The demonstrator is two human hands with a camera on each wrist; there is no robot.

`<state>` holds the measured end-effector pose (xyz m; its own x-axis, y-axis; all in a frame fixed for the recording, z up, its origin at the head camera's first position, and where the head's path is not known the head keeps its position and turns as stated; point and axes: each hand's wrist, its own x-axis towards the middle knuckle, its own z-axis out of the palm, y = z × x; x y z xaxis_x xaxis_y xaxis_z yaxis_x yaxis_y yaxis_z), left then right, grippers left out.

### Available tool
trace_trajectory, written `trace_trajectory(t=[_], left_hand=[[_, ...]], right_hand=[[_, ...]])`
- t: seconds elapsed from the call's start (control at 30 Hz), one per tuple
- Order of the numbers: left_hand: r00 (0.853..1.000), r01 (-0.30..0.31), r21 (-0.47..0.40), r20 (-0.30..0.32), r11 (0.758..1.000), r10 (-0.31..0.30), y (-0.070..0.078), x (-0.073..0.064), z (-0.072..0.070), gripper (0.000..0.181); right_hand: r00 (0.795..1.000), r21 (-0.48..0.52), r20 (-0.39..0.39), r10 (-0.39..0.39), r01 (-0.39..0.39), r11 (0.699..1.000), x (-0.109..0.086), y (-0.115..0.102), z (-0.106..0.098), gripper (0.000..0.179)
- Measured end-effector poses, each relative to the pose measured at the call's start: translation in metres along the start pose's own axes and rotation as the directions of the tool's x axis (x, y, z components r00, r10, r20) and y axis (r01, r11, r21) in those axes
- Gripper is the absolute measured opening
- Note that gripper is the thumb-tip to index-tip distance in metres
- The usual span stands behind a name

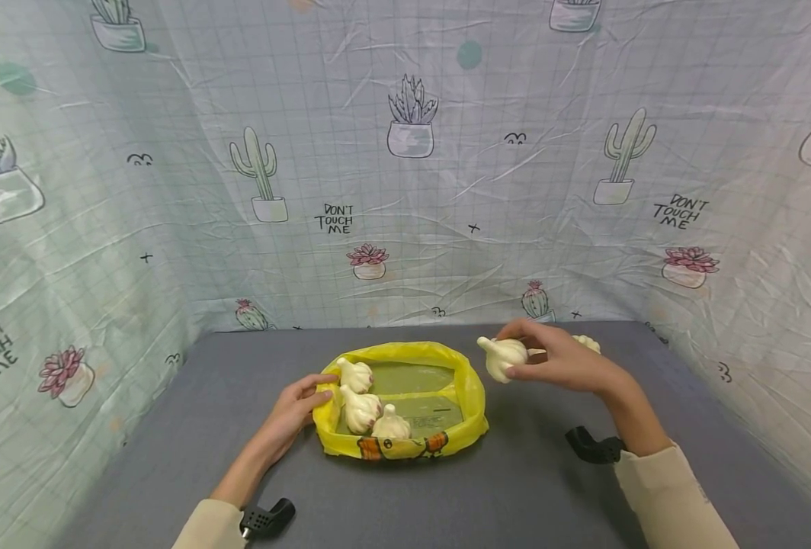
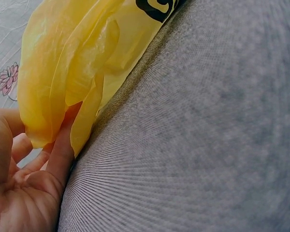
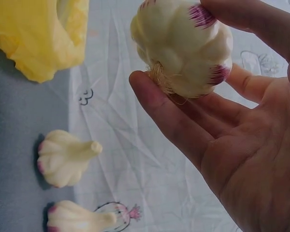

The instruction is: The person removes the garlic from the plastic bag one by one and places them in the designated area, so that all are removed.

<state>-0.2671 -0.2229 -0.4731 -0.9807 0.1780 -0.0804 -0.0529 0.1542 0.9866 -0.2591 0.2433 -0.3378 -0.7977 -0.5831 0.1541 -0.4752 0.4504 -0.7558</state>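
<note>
- While the right hand [image 1: 562, 358] had a garlic [image 1: 504, 360] pinched between thumb and fingertips, that garlic hung in the air just right of the bag, stem aimed at it, rooty end back toward the palm.
- Yellow bag [image 1: 475, 400] sat wide open on the table, some orange-and-black print on its near side.
- Three bulbs [image 1: 360, 412] were in there already, all bunched in the left half.
- Left hand [image 1: 292, 415] was pinching the bag's left edge, fingers tucked into a fold of the plastic.
- At least two more bulbs [image 3: 63, 158] were on the table out past the right hand, which mostly hid them from the head view.
- Grey table [image 1: 522, 480] under everything, pale cactus-print sheet [image 1: 344, 137] hung behind and on both sides.
- Both sleeves [image 1: 673, 496] were cream, black gadget [image 1: 594, 446] at each wrist.
</note>
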Motion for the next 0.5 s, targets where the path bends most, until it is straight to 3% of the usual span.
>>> trace_trajectory(t=[0.5], left_hand=[[1.0,0.005,-0.005,-0.005,1.0,-0.005,0.001,-0.001,0.0,0.045]], right_hand=[[0.999,0.044,-0.021,0.032,-0.031,0.999,-0.001,0.015,-0.006,0.04]])
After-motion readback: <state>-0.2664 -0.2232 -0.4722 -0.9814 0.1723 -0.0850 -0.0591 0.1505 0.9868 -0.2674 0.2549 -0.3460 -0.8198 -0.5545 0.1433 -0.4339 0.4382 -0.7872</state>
